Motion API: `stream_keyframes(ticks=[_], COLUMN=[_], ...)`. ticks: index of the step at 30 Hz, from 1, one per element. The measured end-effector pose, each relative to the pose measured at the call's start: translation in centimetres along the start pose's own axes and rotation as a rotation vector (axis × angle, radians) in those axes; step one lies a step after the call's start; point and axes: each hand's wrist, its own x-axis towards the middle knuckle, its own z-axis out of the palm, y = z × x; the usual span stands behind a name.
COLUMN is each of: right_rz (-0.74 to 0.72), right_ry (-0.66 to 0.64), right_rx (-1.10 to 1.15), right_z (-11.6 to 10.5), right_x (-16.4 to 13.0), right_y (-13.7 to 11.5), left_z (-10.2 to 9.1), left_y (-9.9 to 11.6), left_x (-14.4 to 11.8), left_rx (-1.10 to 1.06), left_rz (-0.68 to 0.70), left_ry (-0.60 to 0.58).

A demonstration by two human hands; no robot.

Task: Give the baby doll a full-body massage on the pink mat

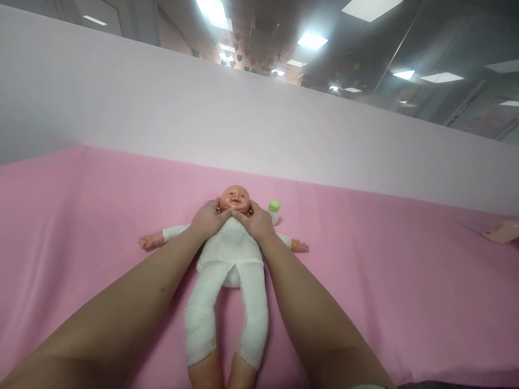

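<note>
A baby doll (233,246) with a white cloth body lies on its back, legs toward me and arms spread to both sides. Around the left side of its neck and jaw is my left hand (208,219), thumb on the upper chest under the chin. My right hand (258,220) mirrors it on the other side, both thumbs nearly meeting. The fingers of both hands curl behind the doll's head and are partly hidden. Just beyond my right hand stands a small clear bottle with a green cap (274,207), its lower part partly covered by that hand.
A pink sheet (344,259) covers the surface under the doll. Behind it runs a low white wall (203,113), with glass above that shows ceiling lights. At the far right edge, part of what looks like another hand or a doll's limb (503,232) rests on the sheet.
</note>
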Motion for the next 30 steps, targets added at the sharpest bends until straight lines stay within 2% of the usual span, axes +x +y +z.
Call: stream_keyframes(ticks=[8, 12, 20, 24, 30], right_rz=[0.036, 0.015, -0.025, -0.035, -0.003], right_ry=[0.051, 0.030, -0.013, -0.024, 0.035], right_rx=[-0.066, -0.072, 0.111, 0.152, 0.084], right_z=[0.2, 0.1, 0.0, 0.0, 0.1], right_x=[0.3, 0.6, 1.1, 1.2, 1.0], right_y=[0.1, 0.7, 2.1, 2.2, 1.7], left_z=[0.1, 0.0, 0.2, 0.5, 0.0], left_y=[0.1, 0.0, -1.1, -1.5, -0.5], left_x=[0.1, 0.1, 0.7, 0.9, 0.3], left_rx=[0.010, 0.009, -0.132, -0.173, -0.125], left_rz=[-0.001, 0.010, 0.034, 0.014, -0.013], left_ry=[0.005, 0.003, -0.023, 0.006, 0.017])
